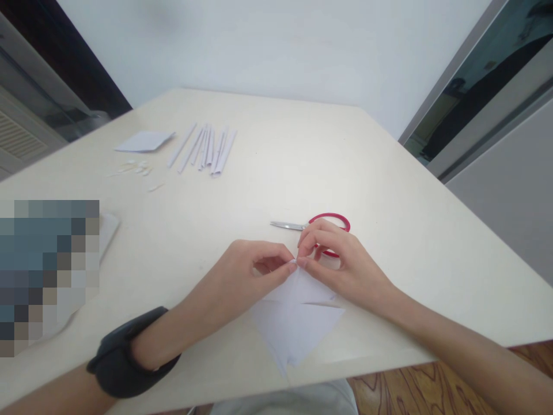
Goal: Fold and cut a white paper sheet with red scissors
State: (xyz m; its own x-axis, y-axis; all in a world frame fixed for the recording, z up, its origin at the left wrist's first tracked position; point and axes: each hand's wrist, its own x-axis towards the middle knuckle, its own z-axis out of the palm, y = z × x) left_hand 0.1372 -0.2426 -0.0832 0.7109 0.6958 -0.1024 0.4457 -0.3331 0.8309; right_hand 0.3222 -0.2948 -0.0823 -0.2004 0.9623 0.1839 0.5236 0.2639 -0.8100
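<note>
A white sheet of paper (298, 328), with slits cut in from its sides, lies close to the near edge of the table. My left hand (259, 265) pinches its far tip between thumb and fingers. Right beside it, my right hand (330, 251) is closed in a pinch on the same tip, so the two sets of fingertips nearly touch. What exactly the fingertips cover at the tip is hidden. Just beyond my right hand lie scissors with red handles (330, 215), blades pointing left, partly covered by that hand.
Several rolled paper tubes (203, 147) lie at the back left of the white table (302, 155). Beside them are a folded white paper (144, 141) and several small pale pieces (136, 167). A pixelated item sits at the left edge. A wall stands behind.
</note>
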